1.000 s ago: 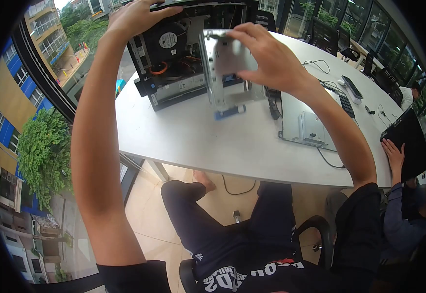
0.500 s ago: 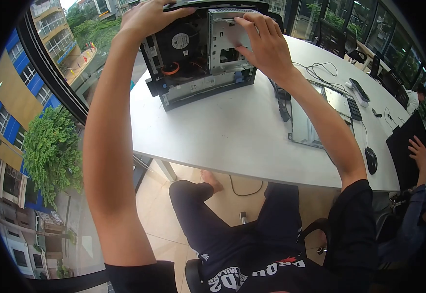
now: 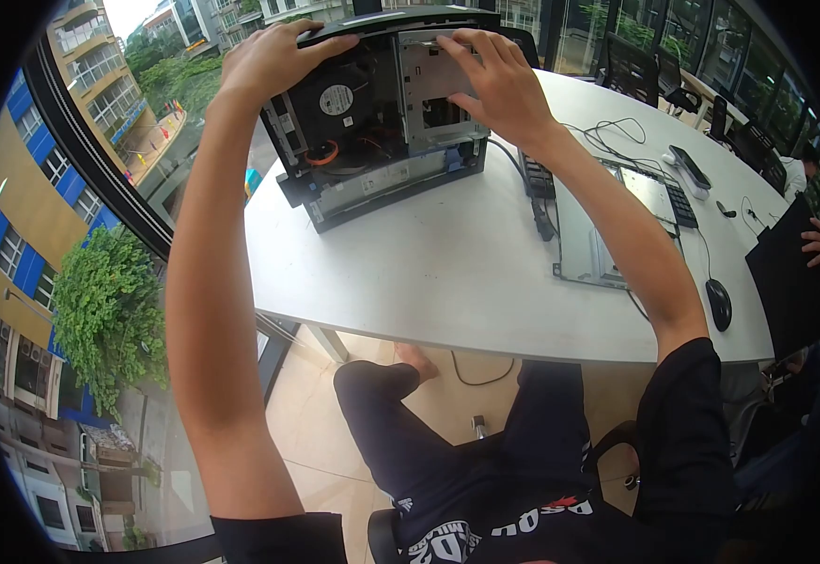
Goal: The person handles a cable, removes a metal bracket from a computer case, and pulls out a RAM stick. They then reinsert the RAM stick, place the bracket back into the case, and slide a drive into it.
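Note:
An open desktop computer case (image 3: 391, 195) stands on the white table, its inside facing me. My left hand (image 3: 273, 64) grips the top left edge of the case, fingers over the top and thumb along the inner rim. My right hand (image 3: 506, 89) holds the metal drive cage (image 3: 421, 86) in the right part of the case, with fingers near its top and the thumb by its cutout. Left of the cage, a black fan (image 3: 335, 101) with a round white label shows. Below the fan lies an orange cable (image 3: 321, 152). My right fingers partly hide the cage.
On the white table (image 3: 410, 291), right of the case, lie a metal panel (image 3: 581, 246), a keyboard (image 3: 680, 205), a mouse (image 3: 718, 304), cables and a dark handheld device (image 3: 691, 166). At far right a co-worker's hand (image 3: 816, 242) touches a black panel (image 3: 788, 287). A window is at left.
The drive cage has swung back into the case; its slotted top, visible before, no longer shows. My right hand moved with it. The co-worker's hand has moved up along the black panel.

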{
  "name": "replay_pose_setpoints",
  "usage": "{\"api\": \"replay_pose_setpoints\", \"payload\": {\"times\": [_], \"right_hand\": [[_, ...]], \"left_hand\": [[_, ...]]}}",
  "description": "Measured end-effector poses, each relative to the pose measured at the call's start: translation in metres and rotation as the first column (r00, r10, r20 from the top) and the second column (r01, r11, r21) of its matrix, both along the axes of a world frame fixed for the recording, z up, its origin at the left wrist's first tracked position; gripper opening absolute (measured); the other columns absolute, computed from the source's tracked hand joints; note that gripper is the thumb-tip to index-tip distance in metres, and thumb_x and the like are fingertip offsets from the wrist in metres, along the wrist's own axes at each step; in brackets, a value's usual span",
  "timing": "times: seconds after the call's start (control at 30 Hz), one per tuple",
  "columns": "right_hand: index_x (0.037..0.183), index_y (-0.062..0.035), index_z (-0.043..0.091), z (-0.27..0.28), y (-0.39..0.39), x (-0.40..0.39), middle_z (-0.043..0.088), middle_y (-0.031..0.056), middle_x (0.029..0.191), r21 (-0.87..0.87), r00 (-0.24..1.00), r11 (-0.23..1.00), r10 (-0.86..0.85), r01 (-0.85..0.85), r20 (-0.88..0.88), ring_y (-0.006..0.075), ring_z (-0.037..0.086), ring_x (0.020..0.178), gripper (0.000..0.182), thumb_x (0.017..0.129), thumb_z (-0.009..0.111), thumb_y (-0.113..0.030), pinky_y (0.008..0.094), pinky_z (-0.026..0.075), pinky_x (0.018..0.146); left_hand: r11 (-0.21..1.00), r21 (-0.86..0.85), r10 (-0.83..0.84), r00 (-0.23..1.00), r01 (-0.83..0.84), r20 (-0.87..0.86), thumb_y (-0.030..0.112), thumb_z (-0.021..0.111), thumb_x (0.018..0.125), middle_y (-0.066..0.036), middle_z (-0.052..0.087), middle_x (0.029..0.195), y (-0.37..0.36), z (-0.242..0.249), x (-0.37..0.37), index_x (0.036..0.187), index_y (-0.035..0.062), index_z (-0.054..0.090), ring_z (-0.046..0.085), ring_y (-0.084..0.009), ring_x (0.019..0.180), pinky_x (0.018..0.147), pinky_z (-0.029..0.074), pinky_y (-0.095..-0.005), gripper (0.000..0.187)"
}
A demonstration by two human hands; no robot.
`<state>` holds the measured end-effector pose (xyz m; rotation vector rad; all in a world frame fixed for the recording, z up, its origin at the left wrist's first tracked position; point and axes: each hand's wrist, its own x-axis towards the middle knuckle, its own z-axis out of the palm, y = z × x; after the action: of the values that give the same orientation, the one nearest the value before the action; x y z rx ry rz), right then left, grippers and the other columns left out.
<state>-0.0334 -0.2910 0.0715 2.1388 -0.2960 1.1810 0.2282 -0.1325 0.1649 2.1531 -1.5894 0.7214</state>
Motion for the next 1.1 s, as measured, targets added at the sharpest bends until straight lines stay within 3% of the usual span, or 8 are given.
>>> {"api": "replay_pose_setpoints", "payload": {"times": [0.23,0.37,0.47,0.57,0.6,0.73,0.97,1.1], "right_hand": [[0.147,-0.0144,0.050,0.006,0.004,0.004,0.052,0.0060,0.138,0.018,1.000,1.000,-0.003,0.003,-0.018,0.0294,0.051,0.131,0.079,0.079,0.088,-0.026,0.0396,0.046,0.112],[0.140,-0.0091,0.054,0.006,0.001,0.007,0.053,0.0067,0.137,0.018,1.000,1.000,0.018,-0.017,-0.006,0.0237,0.051,0.130,0.075,0.075,0.089,-0.024,0.0383,0.040,0.114],[0.138,-0.0085,0.056,0.006,-0.001,0.008,0.053,0.0070,0.137,0.031,0.999,0.999,0.033,-0.033,0.007,0.0242,0.051,0.130,0.073,0.075,0.089,-0.023,0.0388,0.041,0.114],[0.136,-0.0073,0.056,0.011,-0.001,0.010,0.053,0.0073,0.135,0.084,0.998,0.995,0.056,-0.059,0.033,0.0249,0.051,0.129,0.071,0.075,0.088,-0.022,0.0393,0.041,0.113],[0.136,-0.0069,0.056,0.013,-0.001,0.010,0.053,0.0074,0.134,0.108,0.997,0.991,0.073,-0.077,0.039,0.0251,0.051,0.128,0.071,0.074,0.088,-0.021,0.0396,0.041,0.112],[0.133,-0.0058,0.057,0.012,-0.005,0.014,0.053,0.0076,0.131,0.078,0.990,0.989,0.119,-0.125,0.073,0.0254,0.051,0.126,0.069,0.073,0.088,-0.021,0.0402,0.042,0.110],[0.131,-0.0093,0.054,0.008,-0.004,0.013,0.053,0.0067,0.130,0.109,0.991,0.989,0.091,-0.102,0.098,0.0265,0.053,0.123,0.067,0.076,0.089,-0.027,0.0393,0.046,0.104],[0.128,-0.0087,0.055,0.003,-0.008,0.013,0.053,0.0068,0.128,0.142,0.985,0.981,0.113,-0.132,0.134,0.0266,0.053,0.121,0.066,0.075,0.089,-0.027,0.0392,0.046,0.101]], "left_hand": [[1.000,0.022,0.022,1.000,-0.022,-0.013,0.089,0.054,0.079,-0.016,0.068,0.134,0.003,0.005,-0.006,0.142,0.0217,0.064,0.063,-0.0332,0.128,0.108,0.047,-0.0452,0.092],[0.999,0.014,0.037,0.999,-0.037,0.005,0.089,0.053,0.079,-0.016,0.067,0.137,0.003,0.002,-0.005,0.142,0.0217,0.064,0.062,-0.0329,0.129,0.108,0.047,-0.0454,0.092],[0.999,-0.042,0.028,0.998,-0.025,0.061,0.094,0.050,0.076,-0.014,0.072,0.126,0.001,0.000,-0.004,0.139,0.0222,0.066,0.067,-0.0295,0.123,0.103,0.053,-0.0450,0.097],[0.999,-0.002,0.054,0.995,-0.054,0.088,0.092,0.048,0.080,-0.013,0.072,0.128,0.004,0.001,-0.009,0.139,0.0200,0.066,0.065,-0.0285,0.126,0.108,0.049,-0.0452,0.095],[1.000,-0.012,0.014,0.995,-0.012,0.102,0.086,0.053,0.083,-0.014,0.072,0.127,0.004,0.001,-0.009,0.138,0.0136,0.067,0.065,-0.0294,0.124,0.110,0.046,-0.0462,0.092],[0.960,-0.209,-0.087,0.910,0.184,0.404,0.073,0.070,0.082,-0.015,0.072,0.124,-0.005,-0.009,-0.023,0.134,0.0076,0.067,0.067,-0.0337,0.115,0.102,0.050,-0.0489,0.083],[0.991,-0.010,-0.128,0.957,0.135,0.261,0.067,0.073,0.084,-0.016,0.074,0.112,-0.042,-0.004,-0.062,0.128,0.0073,0.067,0.070,-0.0337,0.109,0.095,0.054,-0.0445,0.074],[0.986,-0.145,-0.030,0.943,0.083,0.333,0.064,0.070,0.087,-0.011,0.076,0.096,-0.061,-0.019,-0.063,0.121,0.0090,0.071,0.074,-0.0293,0.092,0.083,0.057,-0.0411,0.065]]}}
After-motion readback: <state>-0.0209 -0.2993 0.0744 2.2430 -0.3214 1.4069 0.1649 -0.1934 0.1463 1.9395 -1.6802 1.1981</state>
